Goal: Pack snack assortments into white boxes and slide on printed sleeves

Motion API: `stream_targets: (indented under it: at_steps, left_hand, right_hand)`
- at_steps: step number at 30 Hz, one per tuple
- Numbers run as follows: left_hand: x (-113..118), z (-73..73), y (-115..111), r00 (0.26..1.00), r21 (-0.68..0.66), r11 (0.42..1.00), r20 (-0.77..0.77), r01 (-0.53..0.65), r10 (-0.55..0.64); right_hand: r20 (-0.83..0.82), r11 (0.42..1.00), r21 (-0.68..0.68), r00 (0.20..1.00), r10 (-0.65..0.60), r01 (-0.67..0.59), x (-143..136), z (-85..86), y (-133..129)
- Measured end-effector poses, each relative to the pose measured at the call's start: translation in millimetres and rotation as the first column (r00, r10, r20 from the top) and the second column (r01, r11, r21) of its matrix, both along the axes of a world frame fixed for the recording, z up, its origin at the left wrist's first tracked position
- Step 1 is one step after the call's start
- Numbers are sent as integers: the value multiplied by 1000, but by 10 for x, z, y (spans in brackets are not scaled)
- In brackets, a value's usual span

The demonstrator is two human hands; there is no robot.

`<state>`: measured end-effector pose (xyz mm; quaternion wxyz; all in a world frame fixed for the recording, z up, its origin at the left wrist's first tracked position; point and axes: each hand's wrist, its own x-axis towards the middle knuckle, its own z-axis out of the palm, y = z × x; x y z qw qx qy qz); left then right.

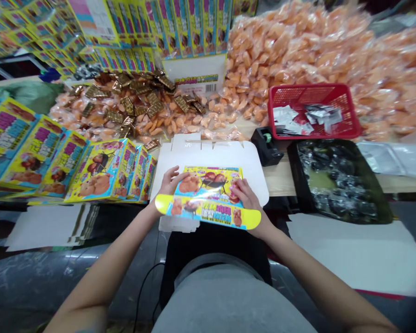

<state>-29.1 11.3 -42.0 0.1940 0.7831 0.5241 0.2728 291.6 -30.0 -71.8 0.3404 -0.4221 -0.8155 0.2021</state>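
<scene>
A printed cardboard box (208, 189), yellow and blue with pictures of food and a grill, is held in front of my body. Its long front flap (208, 212) sticks out toward me. My left hand (169, 184) holds the box's left side, a few fingers reaching out past the edge. On the right side, my right hand (248, 200) grips it, fingers curled over the printed face. Beneath lies a flat white cardboard blank (253, 162) on the table.
Finished-looking printed boxes (97, 171) stand to the left. A black tape dispenser (267, 147), a red basket (312, 134) of sachets and a dark tray (339, 180) of bagged black pieces sit right. Behind are brown-gold packets (138, 99) and bagged orange pieces (298, 51).
</scene>
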Motion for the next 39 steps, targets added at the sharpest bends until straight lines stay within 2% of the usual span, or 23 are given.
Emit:
stream_targets:
  at_steps: [3, 5, 7, 9, 12, 14, 16, 18, 20, 22, 24, 26, 28, 30, 32, 35, 37, 39]
  left_hand:
    - [-205, -33, -267, 931, -60, 959, -232, 276, -282]
    - [-264, -60, -424, 885, -55, 940, -324, 336, -335]
    - [-266, -58, -495, 897, -24, 951, -326, 307, -298]
    - [-232, 6, -440, 928, -23, 959, -245, 283, -280]
    - [-143, 195, -130, 973, -52, 972, 52, 227, -225]
    - [-61, 313, 150, 946, -159, 963, 275, 219, -170]
    - [35, 366, 400, 895, -308, 932, 444, 193, -39]
    - [128, 338, 568, 841, -402, 906, 529, 133, 112]
    - [191, 255, 646, 798, -432, 898, 568, 81, 202]
    - [208, 167, 662, 779, -442, 893, 589, 86, 216]
    - [189, 117, 655, 759, -451, 887, 609, 93, 230]
    - [159, 113, 650, 754, -451, 887, 616, 98, 230]
    - [144, 131, 648, 762, -457, 884, 606, 98, 229]
    - [160, 139, 643, 771, -457, 886, 593, 84, 232]
    - [203, 120, 630, 774, -439, 897, 587, 59, 236]
    - [257, 86, 599, 785, -379, 925, 578, 15, 224]
    - [228, 129, 578, 790, -276, 961, 588, -4, 172]
    - [131, 273, 564, 818, -83, 995, 567, -62, 98]
  right_hand:
    - [67, 999, -20, 997, 47, -45, 133, -94, -92]
    - [101, 996, -36, 991, 89, -85, 228, -96, -105]
    - [141, 990, -25, 980, 143, -141, 304, -32, -56]
    - [150, 981, 9, 970, 189, -193, 340, 95, 65]
    - [42, 981, 23, 980, 192, -193, 295, 334, 363]
    - [-63, 993, -47, 992, 105, -108, 224, 456, 604]
    - [-158, 980, -190, 987, 31, -61, 175, 531, 851]
    - [-236, 940, -320, 971, 39, -115, 192, 603, 1088]
    - [-280, 935, -335, 960, 20, -117, 270, 735, 1301]
    - [-200, 964, -264, 979, -44, -10, 350, 953, 1474]
    - [-7, 981, -187, 999, -47, 45, 361, 1219, 1602]
    - [182, 978, -210, 983, 37, 2, 285, 1454, 1688]
    - [236, 956, -293, 968, 88, -16, 165, 1592, 1732]
    - [220, 942, -337, 972, 78, 1, 66, 1605, 1721]
    - [229, 966, -257, 973, 31, 30, 25, 1509, 1651]
    - [269, 997, 56, 961, -68, 55, 46, 1253, 1449]
    - [275, 965, 258, 954, -123, 50, 74, 1086, 1287]
    - [277, 929, 367, 948, -160, 50, 92, 971, 1148]
